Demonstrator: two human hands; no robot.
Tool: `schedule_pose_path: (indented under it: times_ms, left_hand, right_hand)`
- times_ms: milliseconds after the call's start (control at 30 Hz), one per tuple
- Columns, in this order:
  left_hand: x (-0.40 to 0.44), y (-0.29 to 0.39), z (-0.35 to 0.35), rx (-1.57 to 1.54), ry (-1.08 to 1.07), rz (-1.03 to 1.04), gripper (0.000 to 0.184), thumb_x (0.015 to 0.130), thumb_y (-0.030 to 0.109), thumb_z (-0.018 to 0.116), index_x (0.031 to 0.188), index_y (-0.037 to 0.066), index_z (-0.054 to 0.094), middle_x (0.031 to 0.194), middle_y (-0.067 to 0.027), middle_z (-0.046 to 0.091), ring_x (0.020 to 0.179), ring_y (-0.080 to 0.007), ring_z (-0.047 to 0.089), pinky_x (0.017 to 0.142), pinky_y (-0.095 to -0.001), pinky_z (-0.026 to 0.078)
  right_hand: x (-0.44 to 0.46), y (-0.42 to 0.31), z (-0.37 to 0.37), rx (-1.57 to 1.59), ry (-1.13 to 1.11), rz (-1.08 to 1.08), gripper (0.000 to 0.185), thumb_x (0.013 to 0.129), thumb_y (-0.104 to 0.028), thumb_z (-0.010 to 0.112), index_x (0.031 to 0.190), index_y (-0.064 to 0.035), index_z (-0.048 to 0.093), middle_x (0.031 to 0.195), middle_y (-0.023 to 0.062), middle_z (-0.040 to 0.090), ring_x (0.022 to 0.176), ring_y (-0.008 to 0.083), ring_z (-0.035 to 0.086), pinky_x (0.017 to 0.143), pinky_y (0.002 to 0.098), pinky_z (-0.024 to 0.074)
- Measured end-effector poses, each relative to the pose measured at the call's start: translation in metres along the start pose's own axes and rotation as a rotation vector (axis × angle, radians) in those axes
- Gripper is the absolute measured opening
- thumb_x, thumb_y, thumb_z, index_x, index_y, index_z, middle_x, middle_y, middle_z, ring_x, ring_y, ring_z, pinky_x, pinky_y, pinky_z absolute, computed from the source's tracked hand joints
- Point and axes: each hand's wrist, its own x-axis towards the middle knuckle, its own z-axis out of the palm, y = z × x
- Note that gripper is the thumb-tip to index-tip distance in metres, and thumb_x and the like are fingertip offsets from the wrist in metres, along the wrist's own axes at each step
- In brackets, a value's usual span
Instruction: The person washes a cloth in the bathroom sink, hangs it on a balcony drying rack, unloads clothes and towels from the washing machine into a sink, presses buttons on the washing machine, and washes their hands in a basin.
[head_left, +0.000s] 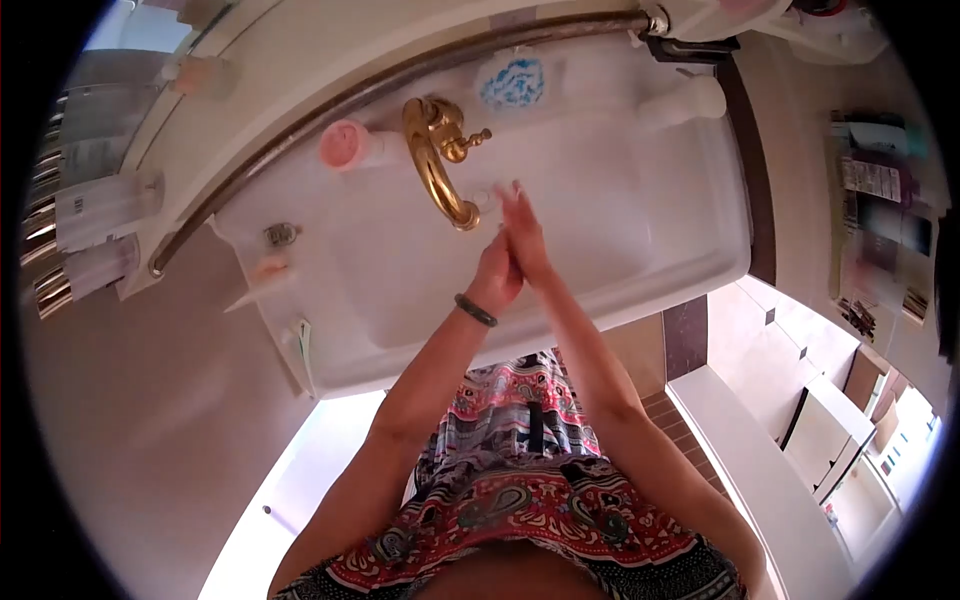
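Here's the sink (590,235), white and wide, spreading beneath both hands, with the patterned dress (530,495) right up by its near edge. Over the basin now, the left hand (497,272) and the right hand (525,240) are pressed together, palm against palm, the right one's fingers pointing up toward the far side; how the left one's fingers lie, I can't tell. And there's the gold faucet (436,165), rising at the back of the sink, its spout curving down just left of the fingertips, not touching them. Off to the right, a white bottle (695,101), blurred, sits near the far corner. Left of the faucet, a pink-topped cup (345,145); right of it, a blue-and-white piece (512,82). Smallest of all, a dark bracelet (475,310) circles the left wrist.
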Motion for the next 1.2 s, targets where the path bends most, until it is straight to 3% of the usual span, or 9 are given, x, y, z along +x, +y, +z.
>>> schedule_pose_path:
  times_ms: [67,133,200,233,367,567,767,900,1200]
  left_hand:
    - [0.008,0.012,-0.013,-0.127,0.084,-0.077,0.050,0.098,0.051,0.032,0.134,0.017,0.044,0.117,0.0000,0.055,0.112,-0.0164,0.050,0.097,-0.0376,0.043]
    - [-0.005,0.022,-0.001,-0.129,-0.010,-0.081,0.042,0.095,0.053,0.038,0.099,0.014,0.051,0.097,-0.0038,0.058,0.092,-0.0180,0.056,0.081,-0.0342,0.048]
    - [-0.006,0.022,0.003,-0.194,0.107,-0.142,0.065,0.095,0.061,0.027,0.146,0.020,0.024,0.127,-0.0059,0.045,0.117,-0.0229,0.044,0.098,-0.0431,0.039]
    - [-0.005,0.017,-0.003,-0.082,0.185,-0.073,0.067,0.095,0.060,0.031,0.147,0.021,0.018,0.133,-0.0061,0.041,0.122,-0.0230,0.042,0.106,-0.0468,0.027]
    - [-0.030,0.018,-0.039,0.062,0.227,-0.064,0.055,0.096,0.050,0.037,0.144,0.022,0.031,0.143,-0.0045,0.038,0.130,-0.0208,0.035,0.111,-0.0487,0.005]
    - [-0.059,0.039,-0.092,0.268,0.188,-0.010,0.040,0.097,0.035,0.040,0.133,0.021,0.047,0.137,-0.0008,0.049,0.129,-0.0147,0.037,0.105,-0.0443,0.015]
    - [-0.085,0.061,-0.114,0.474,0.239,0.162,0.038,0.096,0.031,0.046,0.130,0.016,0.049,0.117,-0.0043,0.064,0.110,-0.0116,0.055,0.073,-0.0224,0.034]
    - [-0.127,0.093,-0.090,0.643,0.087,0.338,0.041,0.093,0.024,0.048,0.132,0.011,0.048,0.113,-0.0038,0.064,0.108,-0.0092,0.056,0.076,-0.0205,0.036]
    - [-0.214,0.150,-0.006,0.323,-0.109,0.740,0.041,0.095,0.020,0.047,0.134,0.006,0.044,0.119,-0.0065,0.061,0.112,-0.0149,0.054,0.093,-0.0266,0.035]
  right_hand:
    - [-0.024,0.027,-0.007,-0.343,-0.129,-0.238,0.036,0.097,-0.020,0.048,0.131,-0.0128,0.053,0.141,0.0120,0.044,0.123,0.0202,0.047,0.101,0.0313,0.0386]
    - [-0.033,0.052,-0.009,-0.236,-0.045,-0.386,0.035,0.093,-0.010,0.053,0.129,-0.0078,0.055,0.129,0.0123,0.053,0.114,0.0248,0.054,0.094,0.0337,0.0451]
    - [-0.025,0.055,-0.016,0.350,-0.006,0.020,0.037,0.091,-0.003,0.052,0.128,-0.0052,0.055,0.110,0.0086,0.062,0.093,0.0170,0.061,0.078,0.0271,0.0501]
    - [-0.023,0.036,-0.020,0.501,-0.007,0.137,0.038,0.090,0.002,0.049,0.127,-0.0045,0.055,0.089,0.0010,0.062,0.068,0.0076,0.054,0.058,0.0195,0.0445]
    - [-0.003,0.026,-0.048,0.330,-0.130,0.150,0.040,0.088,0.003,0.044,0.124,-0.0046,0.058,0.071,-0.0026,0.053,0.055,0.0048,0.042,0.047,0.0187,0.0333]
    - [0.010,0.005,-0.065,0.128,-0.047,0.207,0.018,0.089,-0.006,0.044,0.087,-0.0067,0.062,0.054,-0.0043,0.036,0.044,0.0047,0.031,0.038,0.0218,0.0237]
    - [0.016,0.003,-0.068,0.058,-0.006,0.307,0.015,0.077,-0.007,0.042,0.076,-0.0048,0.057,0.052,-0.0011,0.039,0.043,0.0091,0.033,0.037,0.0248,0.0234]
    - [-0.004,-0.043,-0.059,0.109,-0.087,0.287,0.012,0.077,-0.007,0.040,0.073,-0.0065,0.051,0.051,-0.0037,0.031,0.042,0.0079,0.026,0.038,0.0259,0.0162]
    - [-0.073,-0.209,-0.074,0.636,-1.053,0.025,0.015,0.088,-0.022,0.051,0.086,-0.0068,0.051,0.056,-0.0004,0.039,0.044,0.0103,0.033,0.038,0.0247,0.0287]
